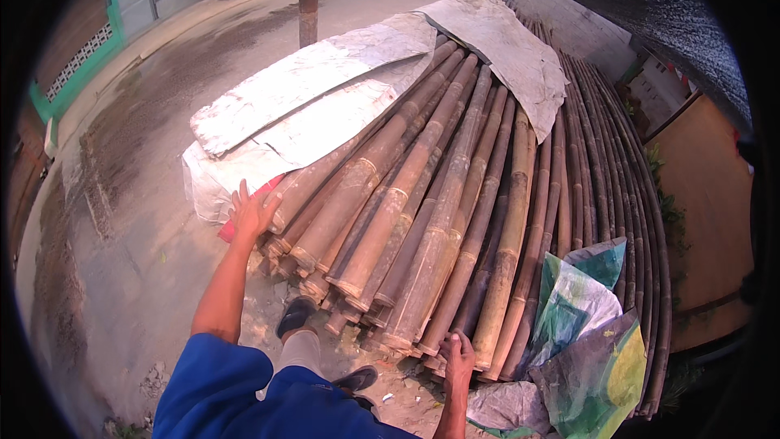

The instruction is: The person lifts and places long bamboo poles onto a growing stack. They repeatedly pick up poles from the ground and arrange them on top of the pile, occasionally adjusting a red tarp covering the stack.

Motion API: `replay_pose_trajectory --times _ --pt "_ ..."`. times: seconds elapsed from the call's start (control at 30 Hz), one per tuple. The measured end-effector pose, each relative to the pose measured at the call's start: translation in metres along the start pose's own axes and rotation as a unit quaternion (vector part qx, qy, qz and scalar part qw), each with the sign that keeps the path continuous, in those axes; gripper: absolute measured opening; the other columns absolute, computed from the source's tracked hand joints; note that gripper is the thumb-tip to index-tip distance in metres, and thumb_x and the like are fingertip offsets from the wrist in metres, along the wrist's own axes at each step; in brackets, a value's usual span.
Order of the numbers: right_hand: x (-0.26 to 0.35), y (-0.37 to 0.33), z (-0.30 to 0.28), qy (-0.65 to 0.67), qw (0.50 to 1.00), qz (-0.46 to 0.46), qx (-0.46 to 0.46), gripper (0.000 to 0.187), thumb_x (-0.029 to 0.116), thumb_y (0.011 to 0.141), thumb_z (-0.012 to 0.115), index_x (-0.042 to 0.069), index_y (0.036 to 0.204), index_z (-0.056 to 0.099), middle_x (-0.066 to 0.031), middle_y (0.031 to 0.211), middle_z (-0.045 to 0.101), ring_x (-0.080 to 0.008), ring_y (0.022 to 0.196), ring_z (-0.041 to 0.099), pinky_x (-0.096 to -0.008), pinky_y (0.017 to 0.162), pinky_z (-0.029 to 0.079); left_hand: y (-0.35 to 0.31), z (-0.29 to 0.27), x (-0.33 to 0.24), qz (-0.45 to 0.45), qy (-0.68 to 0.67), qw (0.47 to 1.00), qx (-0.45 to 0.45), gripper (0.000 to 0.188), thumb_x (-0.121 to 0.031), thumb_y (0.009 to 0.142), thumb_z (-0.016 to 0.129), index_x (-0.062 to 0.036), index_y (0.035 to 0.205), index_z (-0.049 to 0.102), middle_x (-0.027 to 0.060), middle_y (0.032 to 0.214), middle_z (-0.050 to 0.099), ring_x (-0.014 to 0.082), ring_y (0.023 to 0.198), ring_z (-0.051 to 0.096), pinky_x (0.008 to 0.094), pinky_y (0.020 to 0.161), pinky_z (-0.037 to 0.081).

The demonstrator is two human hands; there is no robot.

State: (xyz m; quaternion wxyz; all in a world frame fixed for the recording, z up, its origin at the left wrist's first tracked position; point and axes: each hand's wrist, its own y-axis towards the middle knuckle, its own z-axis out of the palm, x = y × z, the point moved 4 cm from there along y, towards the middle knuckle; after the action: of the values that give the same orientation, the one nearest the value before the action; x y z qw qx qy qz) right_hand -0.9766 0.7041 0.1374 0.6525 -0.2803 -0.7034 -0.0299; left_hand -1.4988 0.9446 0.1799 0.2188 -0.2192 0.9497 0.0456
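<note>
A large stack of brown bamboo poles (401,195) lies in front of me, cut ends toward my feet. My left hand (253,213) rests with fingers spread at the end of the leftmost pole, beside a red edge under the white sheet. That white sheet (309,81) covers the stack's upper left side. Close to the lower pole ends, my right hand (459,358) is closed with its fingers curled. What it holds, if anything, is hidden. A crumpled green, white and yellow tarp (577,317) lies on the poles to its right.
A grey-white sheet (508,49) drapes over the far part of the stack. A wooden post (309,0) stands beyond it, next to the road (162,130). On the right are a brown panel (703,203) and dark netting overhead. Rubble lies around my sandals (357,380).
</note>
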Motion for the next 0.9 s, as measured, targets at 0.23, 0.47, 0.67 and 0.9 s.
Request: replay_pose_trajectory --times 0.23,0.47,0.67,0.9 --pt "0.129 0.027 0.184 0.069 0.986 -0.060 0.139 0.054 0.033 0.104 0.058 -0.006 0.141 0.052 -0.0204 0.123 0.068 -0.0238 0.103 0.070 -0.0352 0.091 0.057 0.064 -0.010 0.027 0.269 0.026 0.954 0.128 0.054 -0.047 0.102 0.046 -0.0043 0.108 0.078 0.0200 0.154 0.042 0.0442 0.146 0.026 0.0550 0.120 0.018" --pt "0.170 0.008 0.386 0.043 0.957 -0.046 0.285 0.057 0.035 0.104 0.059 -0.006 0.142 0.051 -0.0193 0.125 0.067 -0.0227 0.105 0.069 -0.0355 0.094 0.054 0.088 0.000 0.047 0.331 0.015 0.942 0.047 0.065 -0.032 0.089 0.068 -0.0126 0.147 0.048 0.0184 0.157 0.037 0.0414 0.145 0.029 0.0609 0.118 0.024" --pt "0.157 -0.040 0.456 -0.013 0.927 -0.006 0.375 0.052 0.032 0.104 0.059 -0.005 0.141 0.054 -0.0148 0.119 0.068 -0.0184 0.103 0.068 -0.0302 0.092 0.053 0.094 -0.002 0.034 0.328 0.091 0.940 0.003 0.056 -0.027 0.081 0.074 -0.0089 0.133 0.061 0.0166 0.149 0.047 0.0379 0.138 0.042 0.0548 0.111 0.035" --pt "0.124 -0.056 0.466 -0.046 0.914 0.042 0.400 0.050 0.031 0.103 0.059 -0.002 0.141 0.055 -0.0110 0.115 0.069 -0.0166 0.100 0.068 -0.0298 0.091 0.053 0.197 -0.155 0.038 0.157 -0.367 0.917 -0.010 0.037 -0.028 0.098 0.059 0.0012 0.120 0.068 0.0125 0.092 0.073 0.0170 0.083 0.064 0.0355 0.081 0.050"
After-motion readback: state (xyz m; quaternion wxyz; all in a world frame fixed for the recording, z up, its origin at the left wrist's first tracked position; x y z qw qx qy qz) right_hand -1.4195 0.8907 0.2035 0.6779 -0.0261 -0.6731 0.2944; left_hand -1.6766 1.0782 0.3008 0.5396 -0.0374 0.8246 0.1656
